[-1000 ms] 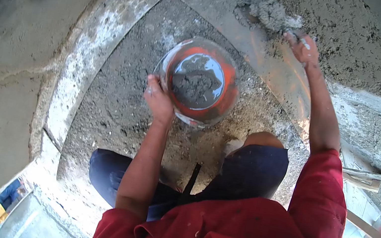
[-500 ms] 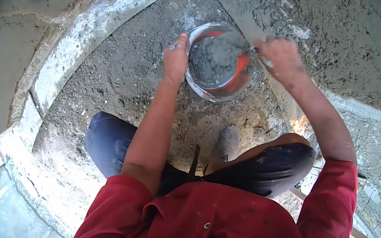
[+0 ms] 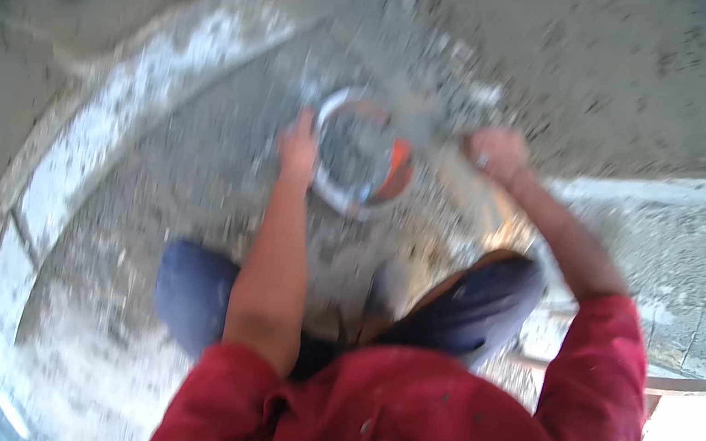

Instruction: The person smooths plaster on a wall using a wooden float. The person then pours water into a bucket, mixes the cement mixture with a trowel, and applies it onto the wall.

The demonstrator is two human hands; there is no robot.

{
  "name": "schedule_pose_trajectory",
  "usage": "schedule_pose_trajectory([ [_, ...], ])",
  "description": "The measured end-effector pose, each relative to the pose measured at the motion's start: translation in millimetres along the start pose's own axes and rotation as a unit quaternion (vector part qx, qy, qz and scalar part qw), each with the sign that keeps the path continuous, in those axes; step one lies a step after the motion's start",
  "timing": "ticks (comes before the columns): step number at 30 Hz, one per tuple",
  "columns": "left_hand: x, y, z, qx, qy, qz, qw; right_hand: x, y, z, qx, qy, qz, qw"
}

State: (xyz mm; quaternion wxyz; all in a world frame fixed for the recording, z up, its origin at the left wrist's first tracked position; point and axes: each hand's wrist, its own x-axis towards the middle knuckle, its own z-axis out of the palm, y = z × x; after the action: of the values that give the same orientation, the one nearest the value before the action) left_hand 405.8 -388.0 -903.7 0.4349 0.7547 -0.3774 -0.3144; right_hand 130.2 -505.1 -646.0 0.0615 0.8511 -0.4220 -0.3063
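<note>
A round bucket (image 3: pixel 398 170) with a pale rim and orange inner wall stands in front of me, with wet grey mortar (image 3: pixel 353 151) inside. My left hand (image 3: pixel 297 148) grips the left side of its rim, thumb upward. To the right of the bucket, my right hand (image 3: pixel 497 153) is closed round the handle of a trowel. The trowel's blade (image 3: pixel 421 123) is a grey smear from motion, just above the bucket's upper right edge. Whether mortar lies on the blade cannot be made out.
Rough, gritty ground (image 3: pixel 162 189) surrounds the bucket. A pale curved edging (image 3: pixel 86 143) runs along the left, with grey plaster beyond it. At upper right rises a rough mortar-coated surface (image 3: pixel 603 66). My bent knees (image 3: pixel 489 299) flank the space below the bucket.
My right hand has lifted the trowel out of the bucket's mortar, and it now blurs near the rim. The whole view has shifted and smeared. My left hand stays on the bucket.
</note>
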Motion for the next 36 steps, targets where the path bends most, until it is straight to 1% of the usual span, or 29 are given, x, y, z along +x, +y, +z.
schedule_pose_trajectory([
  [1,-4,11,-2,0.129,0.004,0.025,0.991,3,10,30,-0.069,0.042,-0.051,0.995],
  [2,9,1,8,0.086,-0.027,-0.035,0.995,-1,2,22,-0.046,0.022,-0.019,0.999],
  [3,3,13,1,0.120,-0.030,-0.016,0.992,-2,-6,21,-0.001,0.048,-0.009,0.999],
  [4,15,0,24,-0.283,0.049,-0.276,0.917,-3,-17,11,0.050,0.039,0.005,0.998],
  [5,1,27,15,-0.245,0.101,-0.252,0.931,2,-31,10,0.084,0.014,-0.004,0.996],
  [6,9,4,20,-0.297,0.016,-0.199,0.934,16,-48,27,0.087,-0.022,-0.008,0.996],
  [7,3,18,22,-0.244,0.097,-0.176,0.949,10,-68,33,0.153,0.033,-0.041,0.987],
  [8,-7,42,10,-0.260,0.122,-0.186,0.940,13,-90,62,0.148,0.100,-0.074,0.981],
  [9,-6,33,9,-0.308,0.099,-0.180,0.929,10,-106,62,0.163,0.057,-0.102,0.980],
  [10,-3,26,7,-0.350,0.075,-0.175,0.917,-10,-106,33,0.134,0.047,-0.128,0.981],
  [11,-7,34,0,-0.381,0.072,-0.186,0.903,-25,-114,11,0.113,0.030,-0.158,0.981],
  [12,-14,38,-6,-0.406,0.067,-0.202,0.889,-27,-109,1,0.102,0.043,-0.163,0.980],
  [13,-15,40,-5,-0.408,0.071,-0.202,0.888,-31,-98,-12,0.090,0.057,-0.168,0.980],
  [14,-17,41,-1,-0.411,0.075,-0.203,0.885,-34,-89,-21,0.077,0.068,-0.172,0.980],
  [15,-17,42,2,-0.416,0.078,-0.206,0.883,-22,-83,-19,0.072,0.078,-0.135,0.985],
  [17,-18,42,4,-0.380,0.084,-0.208,0.897,9,-77,-1,0.066,0.092,-0.060,0.992],
  [18,-20,41,5,-0.363,0.089,-0.209,0.904,15,-87,5,0.049,0.097,-0.079,0.991],
  [21,-21,48,4,-0.390,0.091,-0.218,0.890,24,-112,17,0.006,0.120,-0.141,0.983],
  [23,-12,14,15,-0.390,0.100,-0.208,0.891,13,-131,13,-0.003,0.128,-0.201,0.971],
  [24,-10,5,19,-0.388,0.102,-0.207,0.892,4,-126,3,0.010,0.137,-0.181,0.974],
  [27,-25,38,1,-0.294,0.128,-0.218,0.922,-9,-93,-24,0.021,0.144,-0.128,0.981],
  [29,-35,55,-7,-0.329,0.125,-0.208,0.912,5,-66,-17,-0.003,0.115,-0.103,0.988],
  [30,-36,60,-8,-0.347,0.124,-0.202,0.907,13,-63,0,0.008,0.095,-0.091,0.991],
  [31,-34,59,-6,-0.349,0.124,-0.212,0.904,27,-67,36,0.020,0.074,-0.079,0.994],
  [32,-28,52,1,-0.353,0.124,-0.222,0.901,33,-68,55,0.030,0.054,-0.067,0.996],
  [33,-27,52,2,-0.357,0.125,-0.233,0.896,11,-82,57,0.131,0.059,-0.051,0.988],
  [35,-25,58,0,-0.307,0.111,-0.221,0.919,-12,-96,50,0.257,0.051,-0.050,0.964],
  [36,-31,60,-3,-0.278,0.101,-0.218,0.930,-5,-94,55,0.288,0.034,-0.064,0.955],
])
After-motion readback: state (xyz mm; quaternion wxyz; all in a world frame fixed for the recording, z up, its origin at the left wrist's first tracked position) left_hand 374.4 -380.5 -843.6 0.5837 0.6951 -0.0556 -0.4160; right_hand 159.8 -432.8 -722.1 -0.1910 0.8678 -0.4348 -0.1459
